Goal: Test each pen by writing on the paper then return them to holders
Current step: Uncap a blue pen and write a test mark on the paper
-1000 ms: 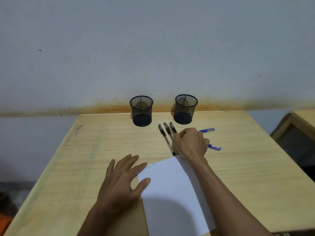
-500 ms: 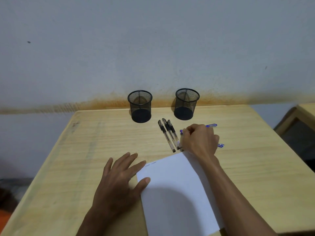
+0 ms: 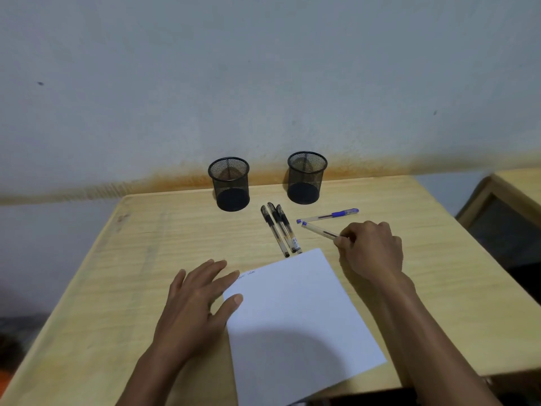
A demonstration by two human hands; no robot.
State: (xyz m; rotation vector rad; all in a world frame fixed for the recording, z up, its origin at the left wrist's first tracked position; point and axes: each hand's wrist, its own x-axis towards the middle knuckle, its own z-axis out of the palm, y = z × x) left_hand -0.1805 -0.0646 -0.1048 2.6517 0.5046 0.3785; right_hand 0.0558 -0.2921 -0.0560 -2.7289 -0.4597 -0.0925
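A white sheet of paper (image 3: 295,315) lies on the wooden table (image 3: 140,259) with small writing near its top left corner. My left hand (image 3: 199,300) rests flat, fingers spread, thumb on the paper's left edge. My right hand (image 3: 370,249) pinches one end of a blue-capped pen (image 3: 317,230), which points up and left. Another blue pen (image 3: 329,215) lies just beyond it. Three black pens (image 3: 281,228) lie side by side between the paper and the holders. Two black mesh holders stand at the back, one on the left (image 3: 229,183), one on the right (image 3: 306,177); both look empty.
The wall rises directly behind the holders. A second wooden piece of furniture (image 3: 509,194) stands off the table's right edge. The table's left edge drops to the floor.
My right hand has moved right, away from the black pens, and closed on the nearer blue pen. The left hand has stayed on the paper.
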